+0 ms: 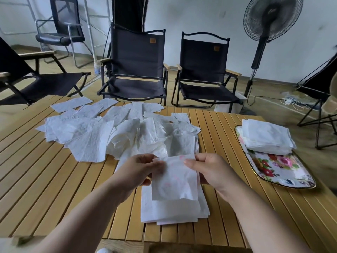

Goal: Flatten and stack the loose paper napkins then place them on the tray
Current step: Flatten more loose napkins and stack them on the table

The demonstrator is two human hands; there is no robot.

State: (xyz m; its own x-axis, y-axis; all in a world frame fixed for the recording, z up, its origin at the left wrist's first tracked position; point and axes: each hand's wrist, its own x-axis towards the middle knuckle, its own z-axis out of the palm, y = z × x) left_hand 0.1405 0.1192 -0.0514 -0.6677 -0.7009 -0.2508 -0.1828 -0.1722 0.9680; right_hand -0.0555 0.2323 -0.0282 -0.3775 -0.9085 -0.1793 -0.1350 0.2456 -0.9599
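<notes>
A white paper napkin (175, 181) with faint pink print hangs between my hands above the table. My left hand (138, 170) pinches its upper left edge and my right hand (209, 170) pinches its upper right edge. Under it lies a flat stack of napkins (173, 210) near the table's front. Behind it spreads a loose, crumpled heap of white napkins (113, 128) across the table's far left and middle. At the right, the flowered tray (284, 170) carries another neat napkin stack (266, 137) on its far end.
The slatted wooden table (54, 179) fills the foreground. Two black folding chairs (136, 70) stand beyond its far edge, with more chairs at the left and right. A standing fan (269, 21) and floor cables are at the back right.
</notes>
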